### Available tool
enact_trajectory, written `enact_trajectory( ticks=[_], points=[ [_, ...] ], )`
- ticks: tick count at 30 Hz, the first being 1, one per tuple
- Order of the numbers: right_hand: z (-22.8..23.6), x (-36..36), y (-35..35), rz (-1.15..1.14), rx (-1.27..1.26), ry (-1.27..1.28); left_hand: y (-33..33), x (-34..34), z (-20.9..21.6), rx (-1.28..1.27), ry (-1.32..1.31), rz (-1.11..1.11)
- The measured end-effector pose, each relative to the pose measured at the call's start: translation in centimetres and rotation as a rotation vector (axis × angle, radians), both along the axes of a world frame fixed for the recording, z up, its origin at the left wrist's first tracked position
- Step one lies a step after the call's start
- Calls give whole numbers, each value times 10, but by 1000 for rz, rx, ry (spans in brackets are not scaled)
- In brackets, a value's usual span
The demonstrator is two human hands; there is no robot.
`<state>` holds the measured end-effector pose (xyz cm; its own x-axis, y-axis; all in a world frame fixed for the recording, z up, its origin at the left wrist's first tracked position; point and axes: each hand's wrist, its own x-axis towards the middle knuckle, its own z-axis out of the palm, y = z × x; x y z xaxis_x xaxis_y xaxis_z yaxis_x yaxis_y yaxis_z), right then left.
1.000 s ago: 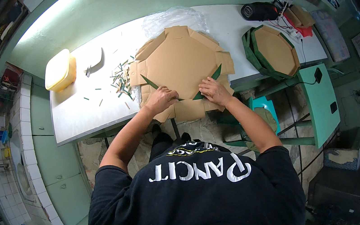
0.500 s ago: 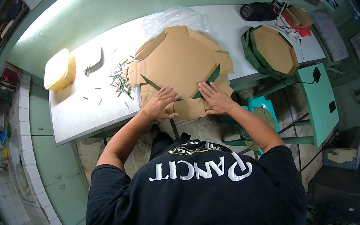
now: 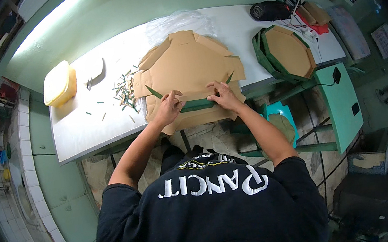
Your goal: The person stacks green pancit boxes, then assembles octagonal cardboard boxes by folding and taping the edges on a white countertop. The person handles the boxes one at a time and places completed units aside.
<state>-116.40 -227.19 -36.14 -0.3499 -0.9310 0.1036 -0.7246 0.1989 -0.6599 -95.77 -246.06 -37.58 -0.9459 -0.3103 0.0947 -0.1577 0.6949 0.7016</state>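
A flat brown cardboard box blank [image 3: 186,65] with many-sided outline lies on the white table, its edge flaps spread around it. Its near flap [image 3: 197,105] stands folded up, its dark green outer side showing. My left hand [image 3: 170,108] pinches this flap at its left end, thumb on the near side and fingers curled over the top. At the right end my right hand [image 3: 224,96] grips it the same way. Slim green points of the folded side flaps stick up beyond each hand.
Small green and brown strips [image 3: 125,92] lie scattered left of the blank. Farther left are a yellow lidded tub [image 3: 59,85] and a white board with a cutter [image 3: 92,73]. Folded green-and-brown octagonal trays [image 3: 288,54] sit at the right, near a black pouch [image 3: 270,11].
Both hands have gone from lying flat on the blank to pinching its near edge. The near flap now stands up with green showing. The view has shifted slightly.
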Motion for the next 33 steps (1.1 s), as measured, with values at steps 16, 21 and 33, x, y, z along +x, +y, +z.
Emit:
enact_trajectory(
  ticks=[16,21,33],
  points=[
    [-19,22,9,248,-107,516,26,6,1,-556,-12,-66],
    [-7,34,5,197,-212,645,18,6,7,-569,126,-55],
    [53,63,-27,122,-323,804,45,-5,47,1509,255,533]
  ],
)
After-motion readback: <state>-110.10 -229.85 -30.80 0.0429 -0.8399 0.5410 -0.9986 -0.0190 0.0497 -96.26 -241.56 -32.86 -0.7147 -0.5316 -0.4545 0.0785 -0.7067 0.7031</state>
